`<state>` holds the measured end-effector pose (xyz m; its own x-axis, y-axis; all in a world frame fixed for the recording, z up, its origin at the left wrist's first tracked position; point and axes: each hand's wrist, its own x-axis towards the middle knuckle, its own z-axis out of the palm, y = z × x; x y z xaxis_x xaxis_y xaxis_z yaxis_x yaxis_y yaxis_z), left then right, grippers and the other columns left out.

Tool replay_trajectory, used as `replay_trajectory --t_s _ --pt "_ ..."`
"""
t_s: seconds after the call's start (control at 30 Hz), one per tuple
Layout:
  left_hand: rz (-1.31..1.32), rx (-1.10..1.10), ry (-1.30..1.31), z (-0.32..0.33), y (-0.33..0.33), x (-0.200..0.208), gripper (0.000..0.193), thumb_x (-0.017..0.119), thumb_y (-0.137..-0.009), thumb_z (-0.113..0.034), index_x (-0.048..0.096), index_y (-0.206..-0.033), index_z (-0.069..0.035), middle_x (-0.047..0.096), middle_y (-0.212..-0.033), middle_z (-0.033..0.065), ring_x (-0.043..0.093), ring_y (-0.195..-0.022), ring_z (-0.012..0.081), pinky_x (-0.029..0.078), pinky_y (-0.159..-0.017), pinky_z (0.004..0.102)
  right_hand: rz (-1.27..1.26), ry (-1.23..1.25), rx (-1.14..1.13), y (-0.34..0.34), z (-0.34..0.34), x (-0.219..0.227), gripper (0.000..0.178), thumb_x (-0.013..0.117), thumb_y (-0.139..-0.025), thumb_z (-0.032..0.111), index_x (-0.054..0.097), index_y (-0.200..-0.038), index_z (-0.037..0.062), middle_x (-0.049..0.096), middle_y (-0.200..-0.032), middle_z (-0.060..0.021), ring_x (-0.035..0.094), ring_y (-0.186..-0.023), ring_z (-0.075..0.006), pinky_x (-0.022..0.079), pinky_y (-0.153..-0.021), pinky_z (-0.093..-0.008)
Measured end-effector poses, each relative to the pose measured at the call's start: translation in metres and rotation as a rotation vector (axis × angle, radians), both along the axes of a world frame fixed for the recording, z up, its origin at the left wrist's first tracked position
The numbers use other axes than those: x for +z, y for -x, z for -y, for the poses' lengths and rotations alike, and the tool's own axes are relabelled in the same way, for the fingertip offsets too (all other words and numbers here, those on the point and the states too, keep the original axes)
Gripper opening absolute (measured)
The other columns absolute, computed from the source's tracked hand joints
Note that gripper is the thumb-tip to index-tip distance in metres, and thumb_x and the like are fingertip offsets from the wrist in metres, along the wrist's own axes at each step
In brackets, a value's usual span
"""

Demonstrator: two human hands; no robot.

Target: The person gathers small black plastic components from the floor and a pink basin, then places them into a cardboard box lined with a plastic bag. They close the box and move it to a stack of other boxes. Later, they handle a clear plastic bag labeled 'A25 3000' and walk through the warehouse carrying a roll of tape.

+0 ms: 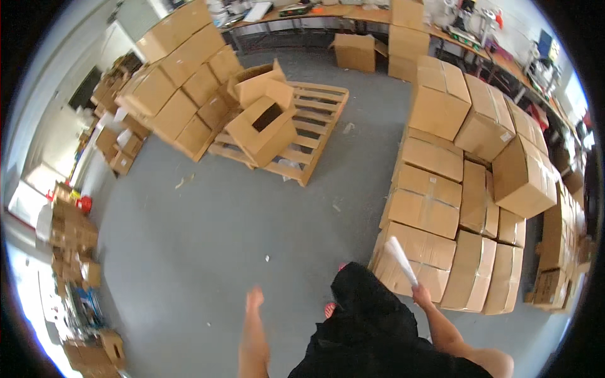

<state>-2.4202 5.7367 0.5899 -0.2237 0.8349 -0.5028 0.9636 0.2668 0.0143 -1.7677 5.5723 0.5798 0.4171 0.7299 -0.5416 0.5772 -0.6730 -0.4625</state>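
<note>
My right hand [422, 296] is closed round the lower end of a long, white, stick-like roll [401, 259], perhaps of paper or plastic. It tilts up and to the left, in front of a taped cardboard box [419, 242] in the stack on the right. I cannot tell whether the roll touches that box. Out over the grey floor hangs my left hand [254, 298], blurred by motion, its fingers unclear and no object visible in it. Black clothing covers my body between the two arms.
A wooden pallet [321, 129] bears an open carton [268, 135], with stacked boxes [183, 82] beside it. Workbenches [359, 12] with equipment line the back. Another open box [355, 51] sits on the floor [208, 233]. More cartons [72, 227] stand along the left wall.
</note>
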Motion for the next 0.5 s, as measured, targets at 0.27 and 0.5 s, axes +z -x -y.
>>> replay_trajectory --t_s 0.27,0.5 --pt "0.527 0.002 -0.685 -0.509 -0.213 0.199 0.026 0.047 -0.086 -0.013 0.056 -0.109 -0.008 0.062 -0.093 0.0185 0.060 -0.084 0.0319 0.046 -0.071 0.0399 0.145 0.027 -0.326 -0.049 -0.235 0.016 0.031 0.050 -0.086 0.026 0.057 -0.101 0.0002 0.062 -0.081 -0.0251 0.061 -0.082 -0.0384 0.046 -0.069 -0.0486" --pt "0.901 -0.401 0.144 -0.629 -0.419 0.165 0.032 0.052 -0.089 -0.021 0.054 -0.120 -0.014 0.063 -0.107 0.0083 0.060 -0.097 0.0190 0.046 -0.085 0.0314 -0.595 -0.405 -0.421 -0.097 -0.655 0.188 0.020 0.051 -0.089 0.018 0.054 -0.095 -0.0016 0.052 -0.063 -0.0064 0.052 -0.056 -0.0121 0.044 -0.050 -0.0301"
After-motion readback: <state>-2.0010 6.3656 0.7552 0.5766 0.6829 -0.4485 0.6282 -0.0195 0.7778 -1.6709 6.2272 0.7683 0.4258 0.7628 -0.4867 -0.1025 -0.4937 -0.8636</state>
